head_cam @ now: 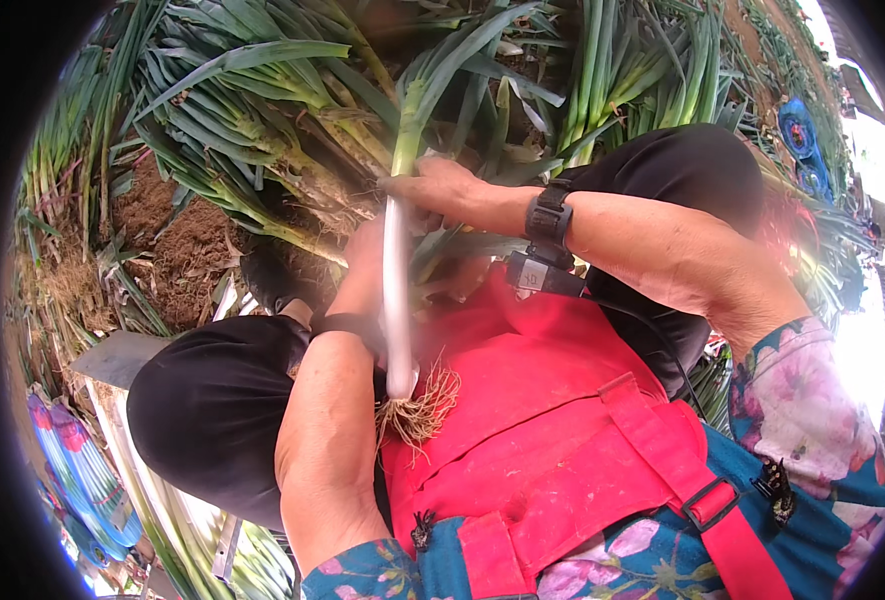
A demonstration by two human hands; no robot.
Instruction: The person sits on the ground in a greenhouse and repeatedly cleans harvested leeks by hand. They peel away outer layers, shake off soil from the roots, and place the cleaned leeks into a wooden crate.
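Observation:
A leek (397, 292) with a long white shank lies lengthwise before me, its roots over my red apron (532, 390) and its green leaves pointing away. The fingers of my right hand (438, 187) close round the stalk where white turns green. My left hand (367, 244) is beside and partly behind the white shank; its fingers are mostly hidden, so I cannot tell what they grip. Past my hands lies a heap of untrimmed leeks (262, 142) with soil and dry outer leaves on them.
More leeks (630, 82) lie beyond my right knee. Pale, cleaned leeks (149, 480) rest beside my left knee, near a metal bar (226, 547) and a flat grey plate (116, 358). Blue bundles (93, 480) lie farther left. Loose brown soil (179, 247) shows at the left.

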